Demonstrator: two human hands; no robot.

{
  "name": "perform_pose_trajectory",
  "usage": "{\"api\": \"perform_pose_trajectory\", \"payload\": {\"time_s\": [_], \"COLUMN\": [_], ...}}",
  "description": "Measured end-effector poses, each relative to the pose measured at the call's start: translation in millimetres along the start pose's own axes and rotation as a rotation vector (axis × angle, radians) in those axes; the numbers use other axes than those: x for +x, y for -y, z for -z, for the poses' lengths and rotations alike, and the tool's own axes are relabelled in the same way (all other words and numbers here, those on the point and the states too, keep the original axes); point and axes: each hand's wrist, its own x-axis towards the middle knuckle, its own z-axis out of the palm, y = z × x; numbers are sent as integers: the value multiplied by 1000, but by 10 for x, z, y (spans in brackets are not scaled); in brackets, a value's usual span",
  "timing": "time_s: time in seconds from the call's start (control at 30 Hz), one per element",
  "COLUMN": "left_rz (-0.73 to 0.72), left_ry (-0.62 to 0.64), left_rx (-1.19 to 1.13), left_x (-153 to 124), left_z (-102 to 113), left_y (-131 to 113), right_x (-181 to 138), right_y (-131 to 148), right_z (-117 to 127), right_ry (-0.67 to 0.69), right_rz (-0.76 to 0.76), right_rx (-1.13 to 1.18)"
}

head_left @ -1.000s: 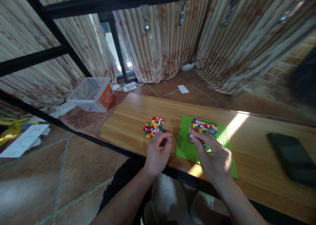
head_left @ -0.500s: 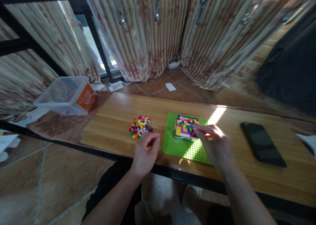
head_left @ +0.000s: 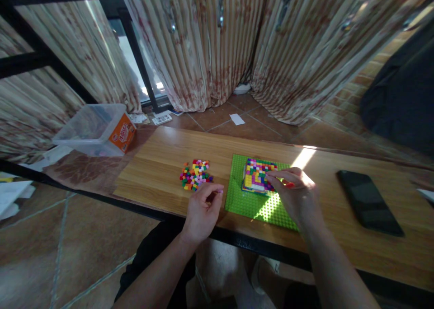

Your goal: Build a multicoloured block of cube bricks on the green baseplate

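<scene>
A block of many-coloured toy bricks (head_left: 257,175) stands on a green studded baseplate (head_left: 239,203). My right hand (head_left: 298,191) is over the block's right side, its thumb and forefinger pinched at the top surface; anything between them is too small to make out. Red shows under its fingers. My left hand (head_left: 203,209) hovers at the table's near edge, left of the baseplate, thumb and forefinger closed on a tiny pinkish-purple toy brick (head_left: 220,191). Just beyond it lies a loose pile of small coloured bricks (head_left: 195,173).
A black phone (head_left: 369,203) lies on the wooden table (head_left: 152,173), right of the baseplate. A clear plastic tub (head_left: 91,137) with an orange label stands beyond the table's left end. Striped curtains (head_left: 203,65) hang behind; a dark shape fills the right edge.
The view has shifted slightly, moving the scene a little to the right. My right hand's fingers remain at the block's top, and my left hand keeps its pinch beside the pile.
</scene>
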Motion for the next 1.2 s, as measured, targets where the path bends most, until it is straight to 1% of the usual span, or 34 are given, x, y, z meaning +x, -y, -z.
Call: {"api": "perform_pose_trajectory", "payload": {"time_s": [0.13, 0.2, 0.37, 0.53, 0.6, 0.67, 0.77, 0.83, 0.93, 1.07, 1.2], "left_rz": [0, 7, 12, 10, 8, 4, 5, 13, 47, 100, 167], "left_ry": [-3, 4, -5, -2, 7, 13, 15, 21, 23, 14, -7], "left_rx": [1, -4, -21, -5, 0, 0, -8, -19, -35, -86, -219], "left_x": [12, 15, 13, 8, 3, -4, -18, -25, -28, -22, -18], "left_z": [-2, -4, -7, -8, -12, -19, -35, -44, -54, -73, -105], "left_y": [-21, -24, -11, 0, 0, 5, 25, 42, 57, 43, 34], "right_x": [4, 8, 11, 9, 6, -2, -27, -49, -68, -74, -133], "right_y": [56, 75, 75, 41, 31, 11, -47, -92, -126, -57, 113], "right_z": [-25, -37, -56, -38, -43, -68, -136, -181, -203, -144, -132], "right_ry": [-12, -15, -37, 15, 13, 0, -31, -51, -88, -120, -186], "right_rz": [-154, -195, -213, -201, -212, -186, -70, 0, 63, 111, 164], "right_rx": [91, 100, 109, 142, 135, 116, 64, 4, -101, -154, -141]}}
